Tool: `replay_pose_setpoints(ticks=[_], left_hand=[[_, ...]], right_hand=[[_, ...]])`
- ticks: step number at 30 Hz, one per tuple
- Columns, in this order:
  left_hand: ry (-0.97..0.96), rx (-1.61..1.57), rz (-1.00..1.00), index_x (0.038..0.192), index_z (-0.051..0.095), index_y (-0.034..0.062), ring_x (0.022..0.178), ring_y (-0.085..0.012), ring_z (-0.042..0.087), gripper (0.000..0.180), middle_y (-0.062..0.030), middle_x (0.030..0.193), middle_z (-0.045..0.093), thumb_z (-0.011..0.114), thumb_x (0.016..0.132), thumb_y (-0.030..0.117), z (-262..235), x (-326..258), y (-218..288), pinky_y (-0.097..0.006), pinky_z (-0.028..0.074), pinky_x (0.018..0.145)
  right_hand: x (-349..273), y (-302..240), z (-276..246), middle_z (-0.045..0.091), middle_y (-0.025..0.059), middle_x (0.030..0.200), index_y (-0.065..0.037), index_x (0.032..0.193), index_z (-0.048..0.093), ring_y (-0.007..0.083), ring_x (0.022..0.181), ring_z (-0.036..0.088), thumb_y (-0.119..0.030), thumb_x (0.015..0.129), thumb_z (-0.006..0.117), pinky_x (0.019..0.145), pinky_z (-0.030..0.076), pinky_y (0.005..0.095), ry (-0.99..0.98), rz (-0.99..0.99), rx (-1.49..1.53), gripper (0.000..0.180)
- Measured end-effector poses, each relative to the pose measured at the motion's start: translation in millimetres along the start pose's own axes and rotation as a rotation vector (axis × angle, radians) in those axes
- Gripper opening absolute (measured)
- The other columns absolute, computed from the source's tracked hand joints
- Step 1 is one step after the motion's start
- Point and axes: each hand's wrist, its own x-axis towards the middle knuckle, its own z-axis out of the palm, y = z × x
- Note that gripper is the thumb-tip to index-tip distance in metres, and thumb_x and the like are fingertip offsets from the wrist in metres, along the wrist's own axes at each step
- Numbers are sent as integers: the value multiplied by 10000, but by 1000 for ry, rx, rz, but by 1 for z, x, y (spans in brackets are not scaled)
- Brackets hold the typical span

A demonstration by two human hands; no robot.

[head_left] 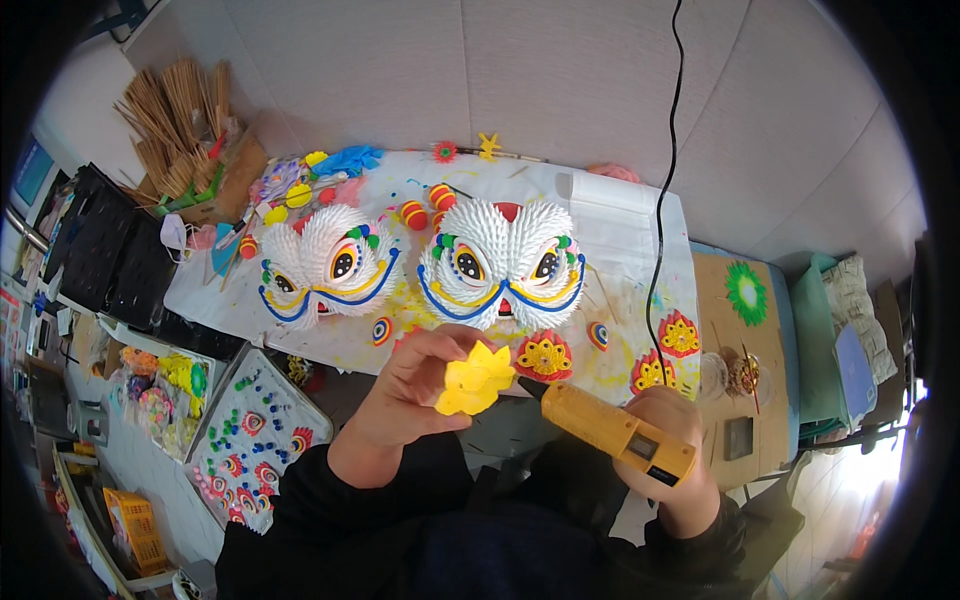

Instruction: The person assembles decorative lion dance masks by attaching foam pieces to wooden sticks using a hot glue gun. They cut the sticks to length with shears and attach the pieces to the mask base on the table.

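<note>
Right hand (672, 415) clamped on probable glue gun (600, 425), long axis slanting, nozzle (531, 388) up-left, left hand (408, 385) pinching yellow piece (474, 381)

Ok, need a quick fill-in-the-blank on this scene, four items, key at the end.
1. The left hand holds a jagged-edged piece coloured ____.
2. The hot glue gun is held in the person's ____ hand.
3. The table cover bears ____ large white lion-dance masks.
4. The spiky flower-shaped piece at right has a ____ fringe.

Missing words: yellow; right; two; green
</note>
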Motion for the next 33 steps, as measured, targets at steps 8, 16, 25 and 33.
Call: replay_pose_setpoints(ticks=[8, 16, 25, 33], left_hand=[[250, -97, 26, 1199, 466, 177, 1130, -384, 474, 589, -74, 1192, 480, 784, 703, 181, -10, -8, -1, -518, 420, 908], [339, -195, 3, 1199, 443, 143, 1161, -277, 476, 605, -108, 1174, 502, 766, 689, 169, -12, -14, 0, -527, 322, 1049], [589, 168, -4, 1190, 434, 75, 1136, -257, 505, 652, -109, 1145, 510, 796, 684, 270, -39, -54, 33, -446, 383, 1033], [363, 1249, -59, 1166, 530, 25, 1025, -248, 556, 584, -121, 1092, 563, 774, 636, 45, -60, -58, 31, -356, 439, 861]], right_hand=[[4, 90, -15, 601, 86, 923, -5, 1035, 569, 181, 868, 595, -87, 792, 620, 832, 497, 327, 526, 402, 841, 262], [62, 236, 1, 622, 135, 1006, -24, 1105, 532, 262, 929, 627, -328, 970, 501, 824, 537, 377, 901, 730, 1340, 334], [47, 278, 32, 544, 186, 1161, 29, 1216, 441, 311, 1036, 574, -190, 979, 437, 942, 471, 417, 814, 988, 1343, 322], [14, 114, 56, 598, 100, 1084, 11, 1143, 545, 240, 983, 570, -120, 902, 537, 884, 433, 311, 612, 631, 228, 274]])
